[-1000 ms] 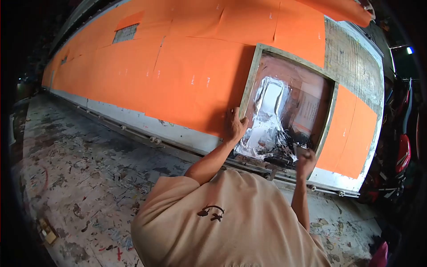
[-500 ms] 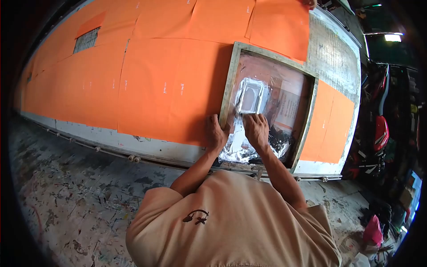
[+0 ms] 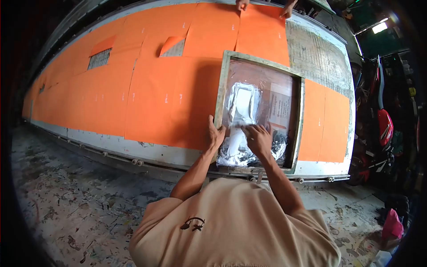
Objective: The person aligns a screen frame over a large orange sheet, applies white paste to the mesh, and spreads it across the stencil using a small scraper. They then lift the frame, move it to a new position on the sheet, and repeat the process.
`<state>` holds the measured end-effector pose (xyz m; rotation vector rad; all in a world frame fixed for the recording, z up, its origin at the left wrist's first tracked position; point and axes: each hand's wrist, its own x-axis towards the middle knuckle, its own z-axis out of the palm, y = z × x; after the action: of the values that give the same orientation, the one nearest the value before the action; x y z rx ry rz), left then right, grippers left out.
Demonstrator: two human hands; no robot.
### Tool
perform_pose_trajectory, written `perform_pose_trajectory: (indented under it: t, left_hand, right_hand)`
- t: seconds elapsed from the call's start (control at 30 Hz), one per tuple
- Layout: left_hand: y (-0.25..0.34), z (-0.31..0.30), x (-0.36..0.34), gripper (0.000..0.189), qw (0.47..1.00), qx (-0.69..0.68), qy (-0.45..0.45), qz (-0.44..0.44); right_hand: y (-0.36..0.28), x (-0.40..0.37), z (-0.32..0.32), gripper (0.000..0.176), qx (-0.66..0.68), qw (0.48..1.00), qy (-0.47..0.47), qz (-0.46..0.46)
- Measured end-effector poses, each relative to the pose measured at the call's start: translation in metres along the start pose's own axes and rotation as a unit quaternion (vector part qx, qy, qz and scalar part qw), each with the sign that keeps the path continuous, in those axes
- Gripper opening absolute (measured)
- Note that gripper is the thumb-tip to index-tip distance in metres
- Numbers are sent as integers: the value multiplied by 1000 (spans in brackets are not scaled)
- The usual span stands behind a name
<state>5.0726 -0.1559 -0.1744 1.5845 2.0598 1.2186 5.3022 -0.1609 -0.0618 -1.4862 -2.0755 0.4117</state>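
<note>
A wooden-edged screen frame (image 3: pixel 301 120) lies on orange sheets (image 3: pixel 155 98) at the near edge of a long table. My left hand (image 3: pixel 216 135) grips the frame's left side near its lower corner. Inside the frame, my right hand (image 3: pixel 259 139) is bent over the screen, fingers blurred; a thin dark strip shows at its fingertips, too smeared to identify. Shiny silvery film (image 3: pixel 231 149) surrounds a pale window (image 3: pixel 244 101) in the screen. Right of this window, a printed paper patch (image 3: pixel 280 107) is visible.
A co-worker's two hands (image 3: pixel 242 4) (image 3: pixel 288 10) touch an orange sheet at the far edge. Bare grey table surface (image 3: pixel 318 53) shows at the back right. Rollers (image 3: pixel 137 163) line the near rail. A red motorcycle (image 3: pixel 385 127) stands at the right.
The view has shifted. My right hand is slightly farther right within the frame. A flap of orange sheet now stands folded up behind the frame's left, and both co-worker's hands show.
</note>
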Motion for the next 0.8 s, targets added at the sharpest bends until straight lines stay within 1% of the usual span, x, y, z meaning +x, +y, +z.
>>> perform_pose_trajectory:
  t: [0.03, 0.07, 0.1, 0.13, 0.17, 0.2, 0.23, 0.27, 0.33, 0.37, 0.4, 0.43, 0.47, 0.5, 0.53, 0.6, 0.63, 0.67, 0.73, 0.77, 0.8]
  left_hand:
    - [6, -12, 4, 65, 995, -1, -79, -54]
    - [22, -19, 5, 65, 998, 12, -58, -38]
    - [36, -25, 4, 66, 996, -15, -61, -58]
    - [47, -23, 4, 67, 994, -42, -67, -77]
    - [56, -13, 3, 67, 994, -45, -79, -66]
    - [65, -1, 1, 70, 992, -31, -81, -93]
    - [76, 15, -2, 72, 989, -15, -82, -118]
    - [87, 43, -6, 72, 990, -17, -91, -107]
    - [111, 109, -23, 78, 983, -146, -68, -83]
    - [133, 131, -28, 81, 978, -141, -98, -120]
    - [113, 172, -36, 73, 999, -29, -25, -29]
    - [120, 195, -47, 75, 999, -6, -26, -32]
    - [128, 209, -62, 77, 999, 21, -31, -37]
    - [167, 197, -72, 79, 991, 4, -92, -101]
    - [171, 202, -83, 79, 991, 4, -94, -98]
    - [166, 200, -103, 72, 992, -27, -67, -108]
    - [161, 198, -110, 68, 997, -17, -34, -74]
    - [157, 198, -113, 68, 996, -12, -33, -83]
    - [138, 197, -110, 64, 993, 110, -34, 4]
    - [135, 199, -109, 54, 992, 125, -19, 21]
    - [147, 191, -111, 54, 992, 129, -14, 12]
  right_hand:
    - [15, -18, -20, 26, -5, 999, 21, 24]
    - [49, -38, -24, 30, -15, 993, 94, 74]
    - [76, -57, -39, 26, 38, 975, 137, 173]
    - [138, -89, -27, 28, 276, 899, 154, 302]
    - [196, -121, -12, 32, 348, 841, 228, 346]
    - [232, -144, -32, 32, 453, 796, 165, 366]
    - [234, -147, -59, 32, 484, 732, 204, 433]
    - [246, -149, -80, 27, 448, 764, 234, 401]
    - [339, -167, -92, 32, 446, 767, 233, 397]
    - [359, -165, -111, 32, 447, 767, 234, 397]
    - [369, -149, -134, 33, 395, 778, 226, 434]
    - [379, -144, -153, 35, 343, 783, 216, 471]
    - [392, -149, -163, 25, 390, 779, 238, 429]
    - [405, -161, -167, 26, 387, 776, 225, 446]
    - [421, -170, -170, 26, 381, 773, 213, 460]
    - [427, -199, -157, 29, 370, 774, 260, 443]
    - [423, -211, -156, 35, 389, 751, 227, 482]
    - [417, -221, -150, 42, 410, 750, 241, 459]
    - [401, -230, -148, 48, 456, 749, 251, 410]
    - [398, -229, -151, 48, 456, 753, 239, 410]
    - [398, -228, -151, 48, 441, 769, 217, 408]
